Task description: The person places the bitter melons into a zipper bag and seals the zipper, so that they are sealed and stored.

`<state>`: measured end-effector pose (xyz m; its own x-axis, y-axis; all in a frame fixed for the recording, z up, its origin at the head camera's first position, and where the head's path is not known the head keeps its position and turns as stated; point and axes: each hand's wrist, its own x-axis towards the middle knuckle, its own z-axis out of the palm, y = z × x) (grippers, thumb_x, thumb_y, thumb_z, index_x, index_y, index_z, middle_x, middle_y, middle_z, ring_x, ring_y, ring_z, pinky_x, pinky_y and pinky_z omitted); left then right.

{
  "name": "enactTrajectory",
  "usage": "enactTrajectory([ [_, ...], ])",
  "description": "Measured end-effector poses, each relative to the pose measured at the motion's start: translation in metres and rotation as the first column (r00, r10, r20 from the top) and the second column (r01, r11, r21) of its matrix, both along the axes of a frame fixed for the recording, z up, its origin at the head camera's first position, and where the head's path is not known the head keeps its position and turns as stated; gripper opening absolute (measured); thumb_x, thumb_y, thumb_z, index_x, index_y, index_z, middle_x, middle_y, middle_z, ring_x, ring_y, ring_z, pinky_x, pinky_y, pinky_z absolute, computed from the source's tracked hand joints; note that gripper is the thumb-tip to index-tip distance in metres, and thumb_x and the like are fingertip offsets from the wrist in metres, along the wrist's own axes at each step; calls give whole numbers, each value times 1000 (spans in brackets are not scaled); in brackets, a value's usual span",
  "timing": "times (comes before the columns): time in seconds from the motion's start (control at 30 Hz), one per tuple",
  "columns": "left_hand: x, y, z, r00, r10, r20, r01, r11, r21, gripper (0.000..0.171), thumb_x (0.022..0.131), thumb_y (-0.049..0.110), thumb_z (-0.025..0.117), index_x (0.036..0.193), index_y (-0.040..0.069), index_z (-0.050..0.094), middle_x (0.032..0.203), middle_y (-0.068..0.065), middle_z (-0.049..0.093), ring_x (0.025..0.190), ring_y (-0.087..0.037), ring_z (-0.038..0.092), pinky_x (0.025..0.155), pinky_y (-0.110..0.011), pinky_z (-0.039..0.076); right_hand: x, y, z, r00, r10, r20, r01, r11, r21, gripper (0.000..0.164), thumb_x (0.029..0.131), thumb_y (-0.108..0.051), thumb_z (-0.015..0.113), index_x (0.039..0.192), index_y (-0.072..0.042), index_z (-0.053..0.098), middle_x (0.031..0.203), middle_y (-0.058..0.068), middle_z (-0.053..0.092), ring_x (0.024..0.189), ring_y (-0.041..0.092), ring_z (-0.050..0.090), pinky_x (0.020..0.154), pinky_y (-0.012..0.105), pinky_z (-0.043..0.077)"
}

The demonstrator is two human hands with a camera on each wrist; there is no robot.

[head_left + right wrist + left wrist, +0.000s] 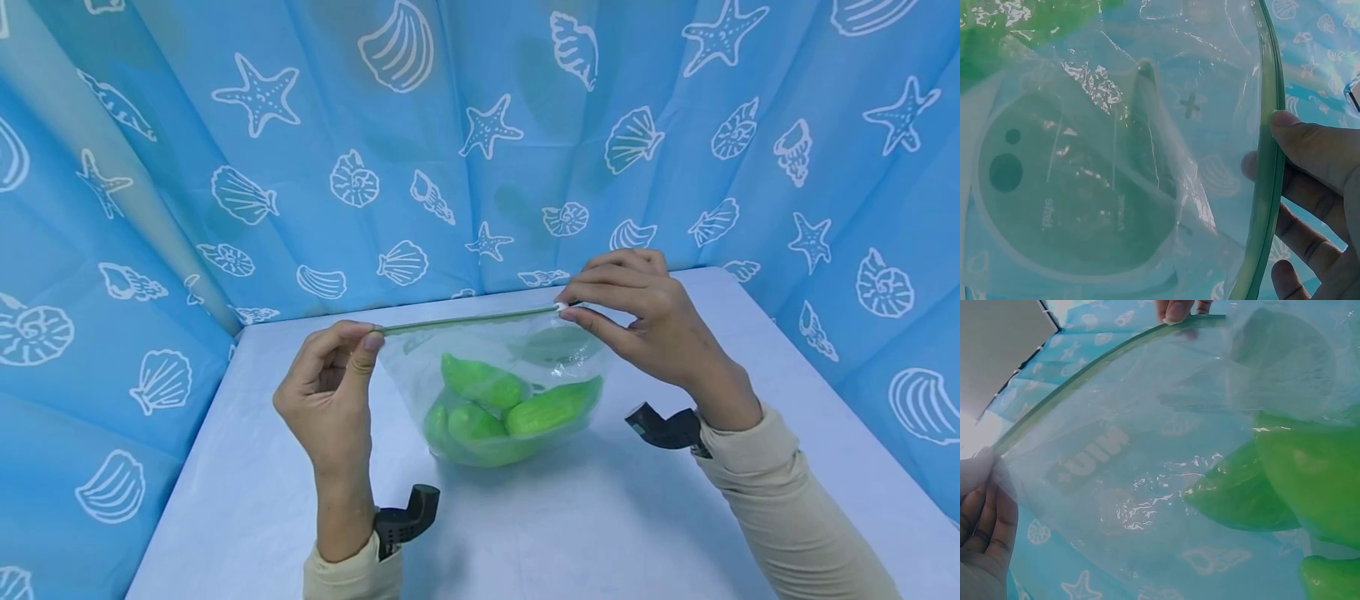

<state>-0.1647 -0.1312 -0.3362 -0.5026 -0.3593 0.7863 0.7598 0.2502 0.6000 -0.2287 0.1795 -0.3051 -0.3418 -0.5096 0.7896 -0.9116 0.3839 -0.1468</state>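
Observation:
A clear slider zip bag [495, 342] with a green closure strip [465, 317] is stretched between both hands. Several green mangoes [551, 407] lie in its lower part. My left hand [333, 392] pinches the top left corner between thumb and forefinger. At the right end of the strip, my right hand [637, 308] pinches the white slider [561, 307] with thumb and forefinger, its other fingers spread behind. In the right wrist view, the thumb [1310, 140] presses on the strip and the slider is hidden. A dark green round print [1079, 194] shows on the bag.
A white-covered table [517, 533] lies beneath the bag. Blue curtains [450, 150] with white shell and starfish prints hang behind it and at both sides. Black wrist cameras [663, 427] sit on both wrists, above beige sleeves [795, 500].

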Motion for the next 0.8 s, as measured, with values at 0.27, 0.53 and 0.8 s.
enactTrajectory([
  [0.27, -1, 0, 2, 1000, 10, -2, -10, 1000, -1, 15, 85, -9, 74, 100, -9, 72, 91, -13, 70, 82, -19, 67, 77, -26, 55, -1, 4, 0, 1000, -5, -3, 5, 1000, -5, 29, 78, -1, 82, 105, -11, 78, 100, 0, 72, 104, 25, 59, 91, 47, 34],
  [0.53, -1, 0, 1, 1000, 13, -6, -13, 1000, -4, 16, 85, -9, 74, 100, -10, 72, 93, -13, 70, 85, -20, 67, 82, -28, 55, -3, 10, -5, 1000, -11, 5, 11, 1000, -20, 20, 85, -7, 78, 105, -10, 78, 102, 0, 72, 104, 25, 59, 91, 46, 34],
  [0.8, -1, -1, -1, 1000, 13, -7, -13, 1000, -4, 15, 85, -10, 73, 100, -9, 72, 92, -14, 69, 83, -20, 67, 80, -27, 55, -4, 18, -11, 999, -45, 8, 46, 998, -39, 21, 96, -27, 70, 105, -9, 78, 102, 3, 73, 107, 27, 60, 96, 49, 36],
])
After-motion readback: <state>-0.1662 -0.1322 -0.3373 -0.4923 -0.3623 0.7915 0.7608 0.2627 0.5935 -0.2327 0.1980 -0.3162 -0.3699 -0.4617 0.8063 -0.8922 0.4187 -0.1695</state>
